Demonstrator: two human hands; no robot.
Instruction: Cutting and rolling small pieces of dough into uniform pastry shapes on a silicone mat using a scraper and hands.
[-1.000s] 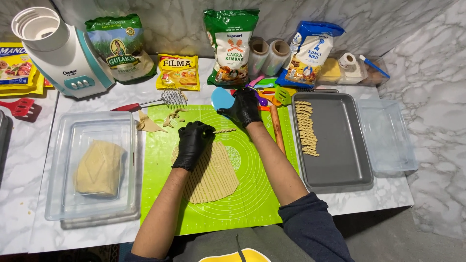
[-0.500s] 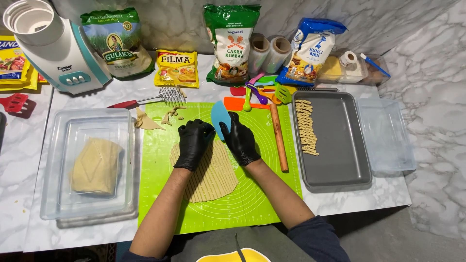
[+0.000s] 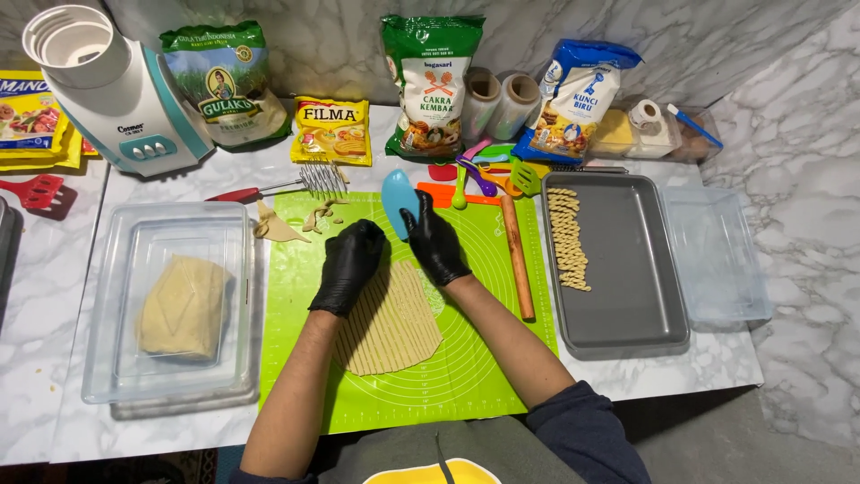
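left hand (image 3: 348,266) is pressing flat, fingers together, on the scored dough sheet (image 3: 392,323); right hand (image 3: 436,240) is gripping a blue scraper (image 3: 398,201). dough looks soft, tearable; lift strips from their ends.

White marble counter (image 3: 797,206) — matching veined wall (image 3: 717,45) (evenly lit) — grey floor (image 3: 717,439).

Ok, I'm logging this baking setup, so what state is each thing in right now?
Flat rolled sheet of pale dough: scored into strips, lying on the green silicone mat.
Left hand: black-gloved, resting on the dough.
Right hand: black-gloved, holding the light blue plastic scraper.
Clear plastic container: uncovered, dough block inside.
Grey metal baking tray: twisted dough sticks lined along its left side.
Wooden rolling pin: lying idle on the mat.
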